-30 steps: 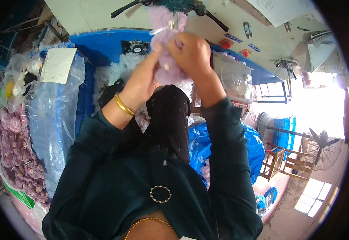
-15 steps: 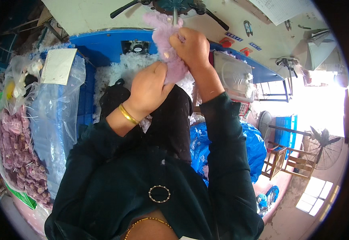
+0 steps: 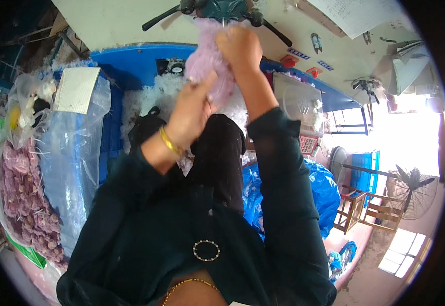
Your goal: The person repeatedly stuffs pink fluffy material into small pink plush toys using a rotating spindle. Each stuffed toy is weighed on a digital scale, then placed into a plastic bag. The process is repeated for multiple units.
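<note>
Between my hands is a fluffy pale purple plush piece (image 3: 209,61), its upper end at the metal nozzle of a dark green machine (image 3: 224,9) on the bench. My right hand (image 3: 239,48) is closed on the plush's upper right side, close to the nozzle. Lower down, my left hand (image 3: 192,109), with a gold bangle at the wrist, grips the plush's bottom end, the thumb lying on its front; motion blurs it a little. The plush covers part of the nozzle, so how far the nozzle goes in is hidden.
White stuffing (image 3: 143,97) fills the blue-edged bin below the bench. A clear bag of purple plush pieces (image 3: 21,188) stands at left, beside a blue crate under plastic (image 3: 74,148). Snips (image 3: 316,43) and papers (image 3: 357,15) lie on the bench. A fan (image 3: 411,191) stands at right.
The plush looks rounder and fuller and has turned, its light-coloured small parts no longer showing. My right hand has moved slightly up; my left hand has shifted down, its thumb now lifted onto the front.
</note>
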Motion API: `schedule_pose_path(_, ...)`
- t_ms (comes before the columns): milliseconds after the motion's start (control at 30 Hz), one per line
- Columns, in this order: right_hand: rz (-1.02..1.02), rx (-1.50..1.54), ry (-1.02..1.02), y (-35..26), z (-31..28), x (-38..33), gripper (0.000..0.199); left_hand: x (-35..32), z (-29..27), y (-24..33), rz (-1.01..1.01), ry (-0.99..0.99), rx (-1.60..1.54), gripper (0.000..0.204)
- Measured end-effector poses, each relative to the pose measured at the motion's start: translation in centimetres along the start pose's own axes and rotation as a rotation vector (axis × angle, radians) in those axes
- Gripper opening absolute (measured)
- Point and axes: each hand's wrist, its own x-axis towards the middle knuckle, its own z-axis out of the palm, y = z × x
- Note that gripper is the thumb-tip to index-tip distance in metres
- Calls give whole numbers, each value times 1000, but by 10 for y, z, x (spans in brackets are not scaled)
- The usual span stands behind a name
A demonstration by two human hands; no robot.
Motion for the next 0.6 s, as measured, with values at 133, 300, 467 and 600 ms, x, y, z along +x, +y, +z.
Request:
schedule_pose_path(133,43,48,-87,-14,-27,-40,34,-17,-32,-32,473,-187,626,15)
schedule_pose_path(300,37,173,-167,-15,-44,-58,31,-15,-39,-6,564,-125,849,22)
schedule_pose_path(467,85,187,-149,-9,-20,-28,33,32,-19,13,429,-49,699,20)
schedule_pose_path(600,69,210,-140,-11,-28,-43,32,13,-34,2,343,-238,429,31)
